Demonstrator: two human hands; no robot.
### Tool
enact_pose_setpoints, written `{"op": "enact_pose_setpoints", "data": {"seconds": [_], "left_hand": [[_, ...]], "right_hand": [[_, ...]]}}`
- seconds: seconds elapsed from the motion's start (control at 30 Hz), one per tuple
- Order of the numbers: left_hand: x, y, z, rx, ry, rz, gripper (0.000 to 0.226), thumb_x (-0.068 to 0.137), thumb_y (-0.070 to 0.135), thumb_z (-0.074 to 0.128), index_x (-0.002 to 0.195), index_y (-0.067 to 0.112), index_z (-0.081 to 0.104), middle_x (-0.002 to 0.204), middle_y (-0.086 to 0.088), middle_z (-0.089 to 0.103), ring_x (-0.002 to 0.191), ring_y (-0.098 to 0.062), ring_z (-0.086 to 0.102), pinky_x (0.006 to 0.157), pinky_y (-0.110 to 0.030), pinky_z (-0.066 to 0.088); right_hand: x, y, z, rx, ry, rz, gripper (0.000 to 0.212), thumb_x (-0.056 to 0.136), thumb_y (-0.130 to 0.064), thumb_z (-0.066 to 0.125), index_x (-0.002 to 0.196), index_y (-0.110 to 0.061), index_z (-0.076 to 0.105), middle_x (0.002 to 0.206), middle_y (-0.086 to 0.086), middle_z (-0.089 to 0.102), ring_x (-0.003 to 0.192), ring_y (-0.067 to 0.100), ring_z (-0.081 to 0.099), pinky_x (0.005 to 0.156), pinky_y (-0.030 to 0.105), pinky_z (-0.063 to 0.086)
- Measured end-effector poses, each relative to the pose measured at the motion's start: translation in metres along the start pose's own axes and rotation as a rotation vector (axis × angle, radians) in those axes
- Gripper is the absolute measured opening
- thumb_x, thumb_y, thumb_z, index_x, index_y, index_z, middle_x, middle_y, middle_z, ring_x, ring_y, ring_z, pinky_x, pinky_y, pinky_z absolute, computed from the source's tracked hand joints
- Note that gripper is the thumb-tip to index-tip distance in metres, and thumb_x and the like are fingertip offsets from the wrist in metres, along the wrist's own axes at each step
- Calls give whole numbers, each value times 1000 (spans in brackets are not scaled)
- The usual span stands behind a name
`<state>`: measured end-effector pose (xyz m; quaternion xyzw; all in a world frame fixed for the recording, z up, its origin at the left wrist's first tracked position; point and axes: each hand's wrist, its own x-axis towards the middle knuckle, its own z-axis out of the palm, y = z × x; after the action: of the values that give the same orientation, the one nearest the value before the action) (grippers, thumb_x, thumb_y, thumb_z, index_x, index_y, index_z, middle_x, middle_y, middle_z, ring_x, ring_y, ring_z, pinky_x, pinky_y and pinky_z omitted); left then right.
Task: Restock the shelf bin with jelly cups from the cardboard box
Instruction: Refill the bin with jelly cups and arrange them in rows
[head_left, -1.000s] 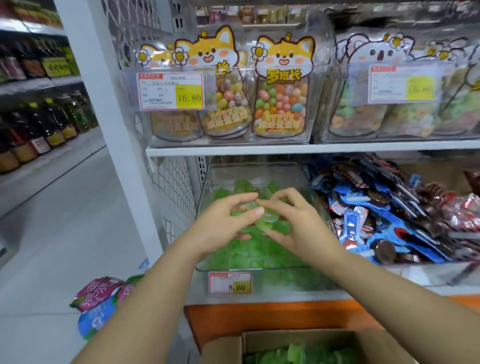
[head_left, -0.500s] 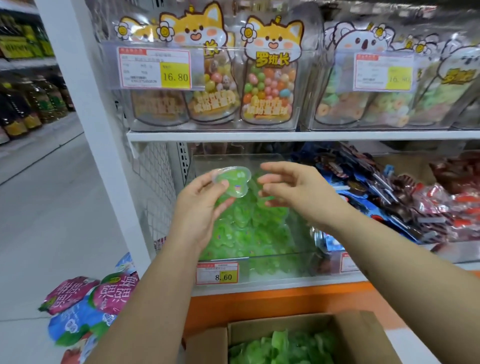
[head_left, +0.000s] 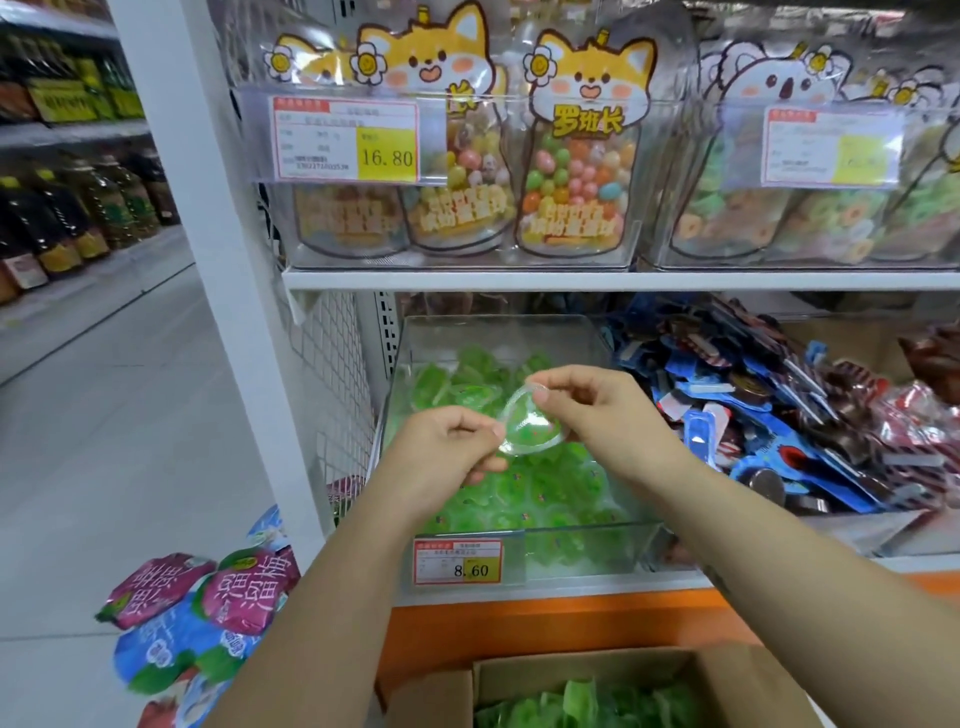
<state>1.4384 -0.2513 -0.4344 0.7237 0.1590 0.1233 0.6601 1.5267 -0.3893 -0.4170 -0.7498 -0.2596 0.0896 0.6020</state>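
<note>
My left hand (head_left: 451, 453) and right hand (head_left: 605, 415) are both bare: no gloves, no rings that show, no watch or band at either wrist. Behind each grip the forearm is uncovered the whole way back to the bottom edge of the view, with no sleeve or cuff in sight. My fingernails are short and unpainted. On the right forearm, well back from the grip, there is a small dark mark.

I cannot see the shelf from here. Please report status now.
Left hand and right hand both pinch one jelly cup above the bin. Box below. Nothing blocking.
</note>
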Motion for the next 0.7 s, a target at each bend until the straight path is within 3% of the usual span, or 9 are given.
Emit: {"op": "enact_pose_setpoints", "data": {"seconds": [0.07, 0.2, 0.37, 0.57, 0.63, 0.7], "left_hand": [[-1, -1, 2, -62, 27, -18, 6, 90, 12, 61, 85, 13, 65, 74, -1, 70, 67, -3, 68, 60, -12, 51], [1, -2, 7, -137, 77, -26, 6, 91, 11, 60, 87, 12, 63, 74, -2, 70, 64, 0, 67, 60, -11, 51], [3, -4, 12, -176, 109, -9, 4, 91, 11, 60, 93, 10, 63, 82, -7, 71, 73, -7, 70, 66, -15, 55], [7, -7, 13, -110, 17, 10, 6, 90, 9, 61, 86, 13, 63, 78, -5, 71, 74, -7, 70, 68, -16, 54], [9, -7, 8, 151, 3, 99, 7, 91, 14, 61, 87, 18, 65, 84, 0, 70, 77, -5, 67, 72, -16, 52], [10, -9, -2, 604, 49, 230, 9, 92, 21, 59, 94, 22, 67, 92, 11, 68, 82, -2, 62, 77, -14, 46]], "right_hand": [[-2, 4, 3, 158, 74, 70, 7, 83, -9, 69, 86, -16, 67, 58, -8, 58, 53, 1, 53, 55, 17, 47], [-8, 10, 11, 448, 92, 320, 10, 81, -6, 70, 85, -7, 61, 67, 3, 60, 55, 8, 60, 54, 19, 53], [-7, 10, 14, 709, 82, 494, 11, 85, -4, 65, 90, -6, 55, 57, 5, 64, 52, 11, 65, 56, 22, 58], [-11, 21, 17, 548, 24, 388, 13, 92, -2, 54, 98, -12, 50, 61, 7, 66, 54, 12, 65, 59, 24, 58], [-5, 25, 8, 364, 33, 317, 16, 92, 1, 52, 106, -8, 52, 63, 7, 62, 52, 12, 62, 58, 24, 57], [2, 32, -3, 65, 12, 259, 21, 92, 3, 51, 113, -1, 53, 61, 7, 56, 51, 15, 57, 57, 28, 54]]}}
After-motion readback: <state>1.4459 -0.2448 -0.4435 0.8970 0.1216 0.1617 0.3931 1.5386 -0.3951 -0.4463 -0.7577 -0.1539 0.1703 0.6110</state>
